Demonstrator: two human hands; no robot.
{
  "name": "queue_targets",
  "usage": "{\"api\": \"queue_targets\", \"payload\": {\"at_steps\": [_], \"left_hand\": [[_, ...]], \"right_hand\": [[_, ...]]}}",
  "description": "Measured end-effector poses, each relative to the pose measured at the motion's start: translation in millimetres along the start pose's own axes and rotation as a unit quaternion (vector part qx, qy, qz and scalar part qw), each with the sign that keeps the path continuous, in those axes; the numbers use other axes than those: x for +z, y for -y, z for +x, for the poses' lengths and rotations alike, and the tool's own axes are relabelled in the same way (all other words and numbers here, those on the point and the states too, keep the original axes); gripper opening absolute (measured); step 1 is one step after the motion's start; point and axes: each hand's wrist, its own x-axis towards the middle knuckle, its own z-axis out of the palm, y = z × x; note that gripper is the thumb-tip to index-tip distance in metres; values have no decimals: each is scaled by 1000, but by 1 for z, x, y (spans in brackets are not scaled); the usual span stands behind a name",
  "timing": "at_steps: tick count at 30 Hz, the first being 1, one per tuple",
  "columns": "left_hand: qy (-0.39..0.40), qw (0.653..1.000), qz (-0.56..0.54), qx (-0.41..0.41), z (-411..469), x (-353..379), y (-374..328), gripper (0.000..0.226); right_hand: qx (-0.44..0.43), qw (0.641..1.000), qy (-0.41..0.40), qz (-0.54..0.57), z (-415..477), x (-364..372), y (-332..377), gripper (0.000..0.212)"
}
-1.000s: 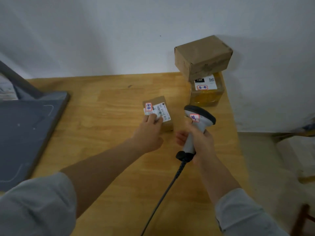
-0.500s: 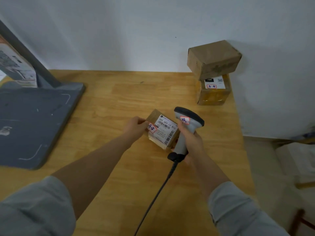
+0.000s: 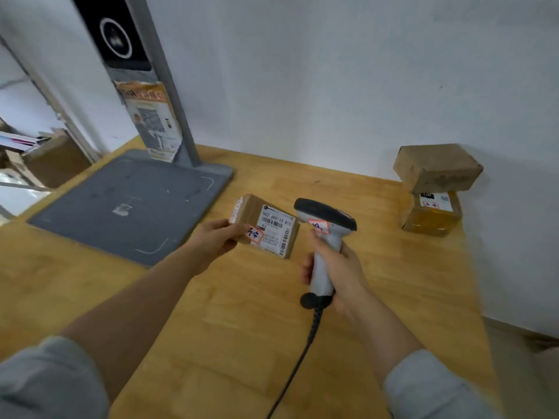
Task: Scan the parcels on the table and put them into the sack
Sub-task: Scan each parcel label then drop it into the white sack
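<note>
My left hand (image 3: 213,241) grips a small brown parcel (image 3: 264,225) by its left end, lifted off the table, its white barcode label facing up. Just to its right, my right hand (image 3: 338,267) holds a grey handheld scanner (image 3: 325,237) by the handle, its black head level with the parcel's right edge. The scanner's dark cable (image 3: 298,367) trails toward me. Two more parcels are stacked at the far right against the wall: a plain brown box (image 3: 437,166) on top of a taped box (image 3: 432,217) with a white label. No sack is in view.
The wooden table (image 3: 230,322) ends at the right, with floor beyond. A grey scanning pad (image 3: 130,204) with an upright grey post (image 3: 142,77) covers the table's far left. Shelving with cartons stands past the left edge. A white wall backs the table.
My left hand picked the small parcel up from the table and carried it leftward and toward me. The scanner in my right hand came in beside it. The view swung left.
</note>
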Motion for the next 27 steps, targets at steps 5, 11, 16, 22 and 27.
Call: {"api": "queue_targets", "payload": {"at_steps": [5,11,16,22,27], "left_hand": [[-97,994,-32,33,-29,-59,7,35],[-180,981,-52,50,-56,-105,16,42],[-200,975,-73,58,-71,-131,25,30],[-218,970,-81,65,-85,-151,34,39],[-234,966,-95,59,-93,-168,42,37]], "right_hand": [[11,994,88,-69,-34,49,-11,17],[-9,984,123,-125,-54,87,-23,21],[-18,983,139,-118,-67,110,-28,18],[-19,979,159,-123,-78,128,-34,20],[-16,976,176,-131,-85,144,-39,21]]}}
